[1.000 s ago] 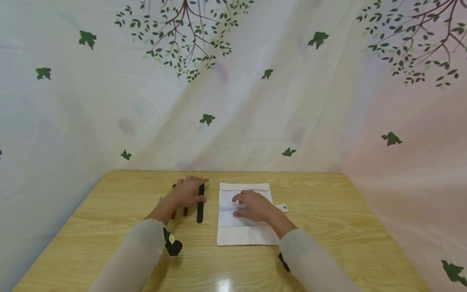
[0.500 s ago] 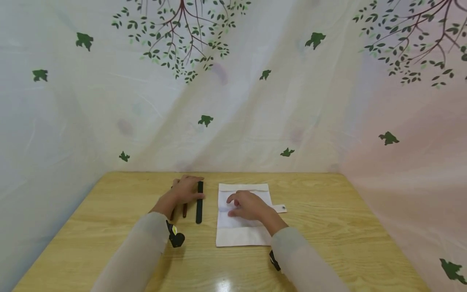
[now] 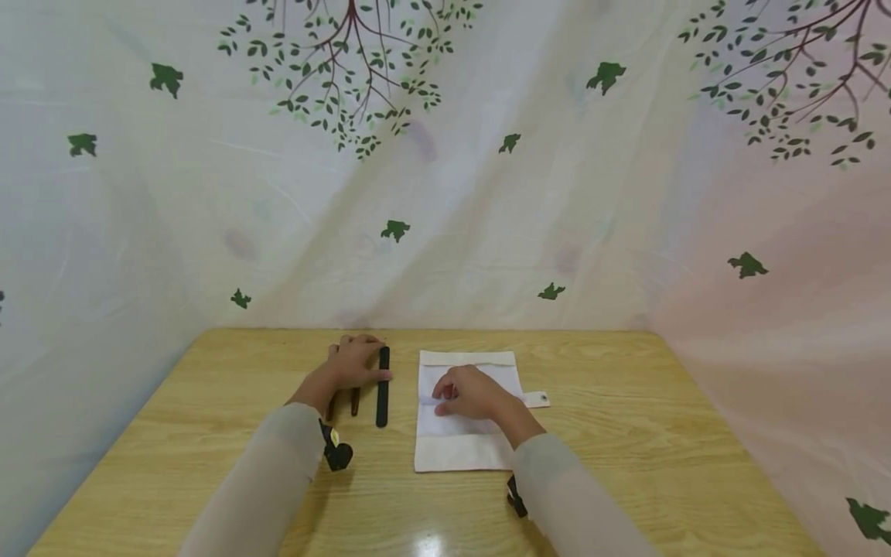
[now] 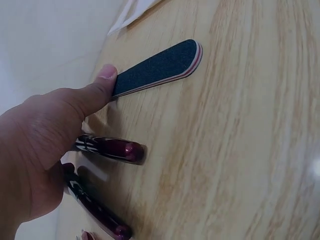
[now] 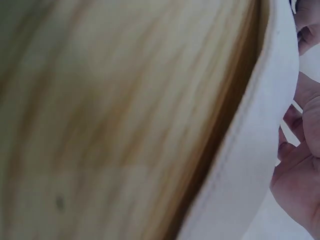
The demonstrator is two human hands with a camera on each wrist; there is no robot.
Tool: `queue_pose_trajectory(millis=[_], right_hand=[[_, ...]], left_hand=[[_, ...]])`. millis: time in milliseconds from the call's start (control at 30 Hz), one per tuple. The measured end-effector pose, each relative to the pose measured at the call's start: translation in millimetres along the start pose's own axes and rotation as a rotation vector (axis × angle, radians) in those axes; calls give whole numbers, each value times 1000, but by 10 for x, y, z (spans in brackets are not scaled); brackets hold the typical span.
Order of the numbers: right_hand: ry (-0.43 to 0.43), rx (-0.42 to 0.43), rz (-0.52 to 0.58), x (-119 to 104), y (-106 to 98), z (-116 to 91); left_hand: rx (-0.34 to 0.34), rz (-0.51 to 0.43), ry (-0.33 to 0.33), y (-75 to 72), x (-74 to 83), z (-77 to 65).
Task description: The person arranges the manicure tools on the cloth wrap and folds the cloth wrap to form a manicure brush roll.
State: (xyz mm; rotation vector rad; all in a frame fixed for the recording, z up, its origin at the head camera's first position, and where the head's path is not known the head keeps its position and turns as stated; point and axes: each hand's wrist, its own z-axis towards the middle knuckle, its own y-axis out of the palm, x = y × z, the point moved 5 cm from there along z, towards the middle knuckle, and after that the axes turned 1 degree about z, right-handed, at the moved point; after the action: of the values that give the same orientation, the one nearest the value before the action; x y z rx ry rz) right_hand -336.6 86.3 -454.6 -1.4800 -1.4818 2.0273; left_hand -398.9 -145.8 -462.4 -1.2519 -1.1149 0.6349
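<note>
On the left of the table, a dark nail file (image 3: 383, 398) lies lengthwise, its rounded near end bare. My left hand (image 3: 353, 365) pinches its far part. In the left wrist view the thumb (image 4: 102, 82) lies against the file, while the fingers are hidden. Under that hand lie two slim tools with glossy dark red handles (image 4: 112, 149), their far ends covered. My right hand (image 3: 469, 392) is low over an opened white fabric case (image 3: 462, 452), its fingers loosely curled. In the right wrist view the case's raised stitched edge (image 5: 240, 150) covers part of that hand.
A tab with a snap (image 3: 537, 399) sticks out from the case's right side. At the lower edge of the left wrist view, another small reddish thing (image 4: 86, 235) shows partly. A patterned cloth (image 3: 445, 255) hangs behind the wooden table (image 3: 626, 433).
My left hand's fingertips have drawn back left to the file's far end. The right hand has shifted slightly left over the case, its fingers more curled.
</note>
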Motion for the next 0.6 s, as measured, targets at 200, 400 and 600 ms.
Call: queue_pose_trajectory(millis=[200, 400, 600], right_hand=[[17, 42, 119, 92, 23, 35], [41, 59, 194, 155, 39, 44], [28, 67, 232, 180, 63, 46]], left_hand=[[-45, -21, -13, 39, -52, 57], [-36, -23, -8, 71, -123, 126], [-38, -61, -40, 19, -73, 111]])
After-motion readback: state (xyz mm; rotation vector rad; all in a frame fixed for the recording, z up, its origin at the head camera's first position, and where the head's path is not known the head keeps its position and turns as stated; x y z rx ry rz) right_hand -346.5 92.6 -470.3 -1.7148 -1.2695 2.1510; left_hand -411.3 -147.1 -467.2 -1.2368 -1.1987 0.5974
